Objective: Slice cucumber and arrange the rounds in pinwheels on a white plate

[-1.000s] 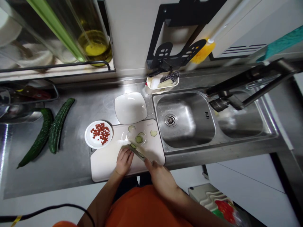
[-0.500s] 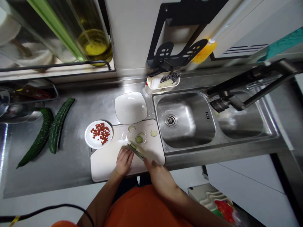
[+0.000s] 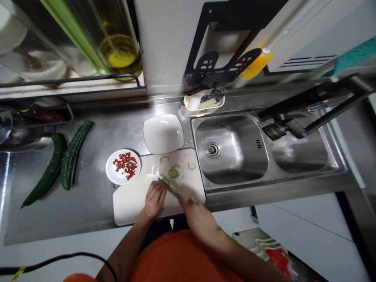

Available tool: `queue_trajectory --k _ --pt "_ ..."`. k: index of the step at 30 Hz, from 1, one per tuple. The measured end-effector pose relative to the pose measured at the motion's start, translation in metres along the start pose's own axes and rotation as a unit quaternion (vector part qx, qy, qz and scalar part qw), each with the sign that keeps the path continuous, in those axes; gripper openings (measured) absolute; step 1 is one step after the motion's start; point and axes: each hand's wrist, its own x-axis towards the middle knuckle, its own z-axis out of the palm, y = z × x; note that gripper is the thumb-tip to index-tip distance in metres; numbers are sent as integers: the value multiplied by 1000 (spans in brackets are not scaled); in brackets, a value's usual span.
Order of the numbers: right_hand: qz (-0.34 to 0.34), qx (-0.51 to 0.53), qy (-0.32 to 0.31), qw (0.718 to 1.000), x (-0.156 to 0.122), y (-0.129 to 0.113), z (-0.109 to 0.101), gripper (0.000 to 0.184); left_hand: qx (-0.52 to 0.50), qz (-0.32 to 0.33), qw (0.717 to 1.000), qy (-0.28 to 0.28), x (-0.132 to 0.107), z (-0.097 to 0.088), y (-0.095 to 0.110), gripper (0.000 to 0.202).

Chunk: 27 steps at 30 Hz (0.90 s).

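Observation:
My right hand [image 3: 198, 217] grips a kitchen knife [image 3: 170, 188] by its handle, the blade angled up and left over the white cutting board [image 3: 132, 209]. Curled on the board just left of the blade, my left hand [image 3: 154, 199] is closed on a cucumber piece mostly hidden under its fingers. Cut cucumber shows along the blade's far side. Beyond it lie several thin cucumber slices [image 3: 173, 173], with one slice [image 3: 192, 166] off near the board's right edge.
A white plate [image 3: 163, 135] stands behind the board. Left of it, a small white dish [image 3: 110, 172] holds chopped red bits. Two whole cucumbers [image 3: 72, 160] lie farther left. At the right are a steel double sink [image 3: 232, 152] and a black faucet [image 3: 305, 105].
The whole view has shifted very slightly. Both hands, the knife and the slices stay practically where they were.

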Motion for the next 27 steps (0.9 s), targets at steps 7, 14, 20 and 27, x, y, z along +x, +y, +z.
queue_trajectory --k 7,14,20,27 --pt "11 12 -1 1000 4 -4 2 53 -2 4 1000 5 0 1 -1 16" --pt "15 21 1 1000 6 -8 2 51 -2 4 1000 9 0 1 -1 17" --pt "21 3 13 1000 12 -9 10 49 -9 0 1000 4 -2 1 -2 16" --pt "21 17 13 1000 18 -10 11 46 -3 7 1000 3 -1 1 -2 15"
